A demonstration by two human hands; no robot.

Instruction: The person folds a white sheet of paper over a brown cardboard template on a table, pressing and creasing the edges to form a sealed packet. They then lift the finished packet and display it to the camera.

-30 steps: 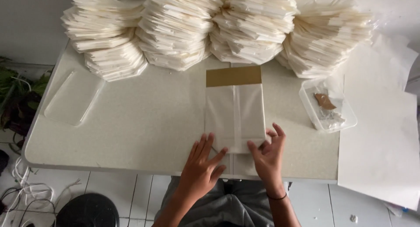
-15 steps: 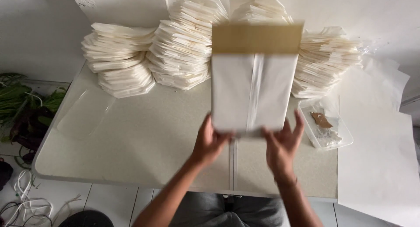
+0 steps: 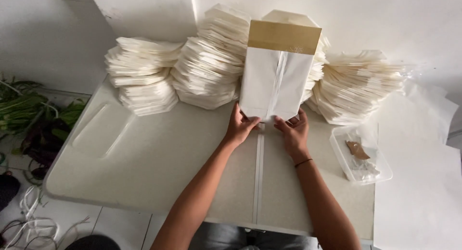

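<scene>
On the pale worktop [image 3: 144,168], before far stacks of folded bags [image 3: 202,72], I watch a white paper bag [image 3: 276,81] stand upright; left hand [image 3: 239,127] and right hand [image 3: 293,132] each pinch its bottom edge in a fingertip grip.

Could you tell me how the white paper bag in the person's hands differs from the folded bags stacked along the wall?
The white paper bag with a tan top band is single, held by its bottom edge in the left hand and right hand; the stacked cream folded bags lie untouched in tall piles. The held bag shows its centre seam; the stacks show only edges. Both are pale paper.
</scene>
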